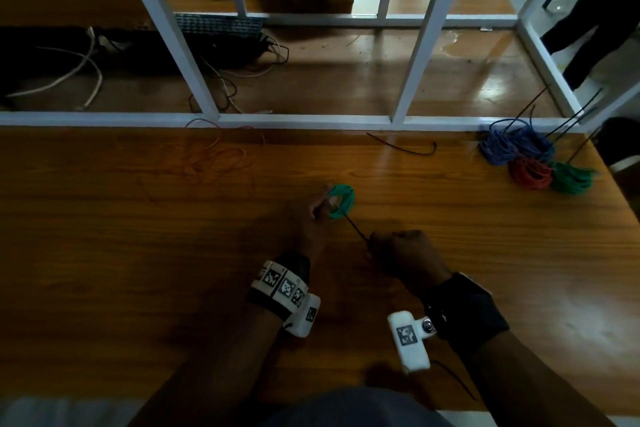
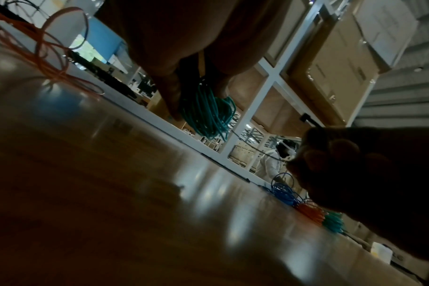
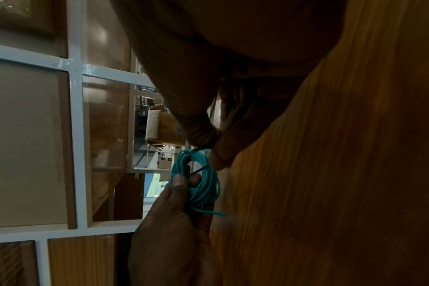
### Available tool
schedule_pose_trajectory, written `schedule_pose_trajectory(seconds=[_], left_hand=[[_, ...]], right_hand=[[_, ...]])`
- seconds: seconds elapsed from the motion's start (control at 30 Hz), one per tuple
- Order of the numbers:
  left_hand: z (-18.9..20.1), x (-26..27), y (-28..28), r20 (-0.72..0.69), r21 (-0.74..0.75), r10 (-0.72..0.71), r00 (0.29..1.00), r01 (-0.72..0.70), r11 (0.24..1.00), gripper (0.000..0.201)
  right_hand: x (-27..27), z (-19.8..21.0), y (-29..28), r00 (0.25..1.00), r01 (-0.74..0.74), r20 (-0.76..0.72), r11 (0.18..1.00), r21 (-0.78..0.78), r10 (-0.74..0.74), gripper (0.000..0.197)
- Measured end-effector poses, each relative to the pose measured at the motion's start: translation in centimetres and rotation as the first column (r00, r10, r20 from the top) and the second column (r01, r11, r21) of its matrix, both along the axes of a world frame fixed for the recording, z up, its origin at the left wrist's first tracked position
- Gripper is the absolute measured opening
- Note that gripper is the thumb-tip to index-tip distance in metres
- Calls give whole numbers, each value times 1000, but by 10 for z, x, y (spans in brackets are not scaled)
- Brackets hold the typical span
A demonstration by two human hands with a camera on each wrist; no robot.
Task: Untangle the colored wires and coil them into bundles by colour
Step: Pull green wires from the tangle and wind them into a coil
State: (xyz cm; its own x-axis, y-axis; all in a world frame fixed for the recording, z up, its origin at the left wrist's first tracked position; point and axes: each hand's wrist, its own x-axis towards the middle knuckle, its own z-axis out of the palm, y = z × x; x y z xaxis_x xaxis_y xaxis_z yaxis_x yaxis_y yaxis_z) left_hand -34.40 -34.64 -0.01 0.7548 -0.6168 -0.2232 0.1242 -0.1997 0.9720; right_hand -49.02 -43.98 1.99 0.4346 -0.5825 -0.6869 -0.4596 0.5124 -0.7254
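From the head view, the left hand (image 1: 313, 218) pinches a small teal wire coil (image 1: 343, 202) just above the wooden table (image 1: 138, 253), holding the loops together so they cannot spring apart, while the right hand (image 1: 405, 248), clenched just beside the coil on the person's near side, grips the tail of a black cable tie (image 1: 355, 227) that runs taut from the coil; my reading is that the tie is being cinched to finish this bundle. Well away from the coil, at the table's far right corner, lie finished bundles, blue (image 1: 512, 147), red (image 1: 530, 173) and green (image 1: 571, 177), parked out of the working space. Left of the coil and farther back sprawls the loose orange wire (image 1: 214, 159), not yet coiled. The wrist bands carry square black-and-white markers; no words can be read anywhere. In the left wrist view, fingers (image 2: 174, 92) close round the coil's strands from above, the tie stretching toward the fisted right hand, with the orange wire looped on the table behind. In the right wrist view, thumb and forefinger pinch the tie right at the coil, whose cut end pokes free below, and the left hand clasps the coil from underneath.
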Motion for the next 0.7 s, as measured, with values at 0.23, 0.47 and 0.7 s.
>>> schedule_pose_trajectory(seconds=[0.23,0.47,0.7], left_hand=[[1,-4,2,-1,16,-58,998,58,998,32],[6,-4,-6,-32,-9,-41,999,41,999,35],[9,-5,-10,10,-17,70,998,-70,997,88]], right_hand=[[4,4,0,995,-4,96,1000,19,2,20],[3,0,-2,987,-48,153,998,43,41,13],[0,0,0,969,-77,240,994,82,55,15]])
